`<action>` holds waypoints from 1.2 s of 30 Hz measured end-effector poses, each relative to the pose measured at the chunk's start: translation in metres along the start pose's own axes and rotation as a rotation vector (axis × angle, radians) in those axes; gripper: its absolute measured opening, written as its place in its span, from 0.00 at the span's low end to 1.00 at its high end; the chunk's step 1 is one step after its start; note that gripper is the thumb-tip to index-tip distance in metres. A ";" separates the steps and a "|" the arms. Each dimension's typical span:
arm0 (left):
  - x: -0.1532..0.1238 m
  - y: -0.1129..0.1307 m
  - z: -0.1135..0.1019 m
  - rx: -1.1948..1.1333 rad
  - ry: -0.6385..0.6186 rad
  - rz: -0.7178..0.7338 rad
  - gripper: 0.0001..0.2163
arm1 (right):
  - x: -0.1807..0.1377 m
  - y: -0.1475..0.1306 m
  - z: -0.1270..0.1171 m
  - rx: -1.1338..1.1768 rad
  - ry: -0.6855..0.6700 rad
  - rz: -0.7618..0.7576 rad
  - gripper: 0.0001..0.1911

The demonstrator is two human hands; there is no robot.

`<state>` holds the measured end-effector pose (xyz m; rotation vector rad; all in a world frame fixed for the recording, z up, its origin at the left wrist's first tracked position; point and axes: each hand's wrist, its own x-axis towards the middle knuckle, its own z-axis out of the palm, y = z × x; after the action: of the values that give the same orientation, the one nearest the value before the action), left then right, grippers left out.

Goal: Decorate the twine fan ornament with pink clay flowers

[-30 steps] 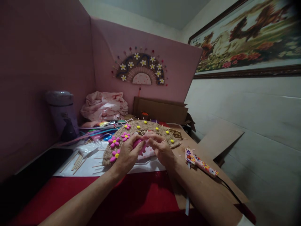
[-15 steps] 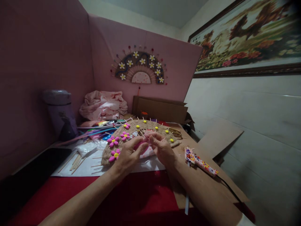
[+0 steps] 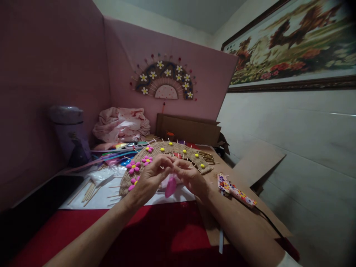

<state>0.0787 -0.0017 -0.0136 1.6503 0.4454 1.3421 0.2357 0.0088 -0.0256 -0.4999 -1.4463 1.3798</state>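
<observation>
Starting far left, there's a purple tumbler (image 3: 71, 139) standing upright with its grey lid on, so can't see what's in it. Black slab (image 3: 50, 194) lying flat in front, then some loose wooden sticks (image 3: 90, 193) on the white sheet (image 3: 111, 200), and a clear plastic bag (image 3: 101, 176) with something whitish inside, too blurry to say what. Next up is the rope fan (image 3: 178, 147), curved side away from the person, pink flowers on its left half and yellow dots across the rest

Left hand (image 3: 152, 177) comes in from the lower left, back of the hand up, fingers curled over and thumb pinching toward the middle. It's got the top of the pink packet (image 3: 170, 187), which dangles just under the fingertips, in front of the fan's inner edge. Long axis is pretty much up and down, fat rounded end pointing down and leaning a touch left. Looks like pink stuff in clear wrap, not 100% sure

Right hand (image 3: 191, 176) angles in from the lower right, pinching that same top end, fingertips meeting the left's. Right of that, a flower-patterned glue gun (image 3: 236, 192) lies on the brown board (image 3: 260, 222), black cord trailing off lower right
</observation>
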 end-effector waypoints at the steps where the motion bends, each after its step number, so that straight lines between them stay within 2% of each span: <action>1: 0.000 0.000 0.000 -0.032 0.002 -0.004 0.05 | 0.000 0.000 0.000 0.019 0.003 -0.006 0.09; 6: 0.001 -0.002 -0.001 -0.051 0.021 -0.077 0.06 | 0.000 0.002 -0.003 0.063 -0.016 -0.016 0.08; 10: 0.001 -0.003 -0.001 -0.028 -0.033 -0.061 0.07 | 0.000 0.002 -0.002 0.060 -0.067 0.003 0.08; 16: -0.001 -0.007 -0.002 -0.014 -0.067 -0.059 0.07 | 0.000 0.001 -0.001 0.098 -0.046 0.033 0.10; 28: 0.001 -0.005 -0.006 -0.044 -0.199 -0.073 0.06 | 0.000 0.004 -0.003 0.113 -0.118 0.021 0.10; 36: 0.001 -0.005 -0.007 0.101 -0.146 0.023 0.07 | -0.001 0.002 -0.001 0.131 -0.104 0.045 0.10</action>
<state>0.0743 0.0044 -0.0170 1.8274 0.4148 1.2228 0.2364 0.0086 -0.0277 -0.3832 -1.4233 1.5450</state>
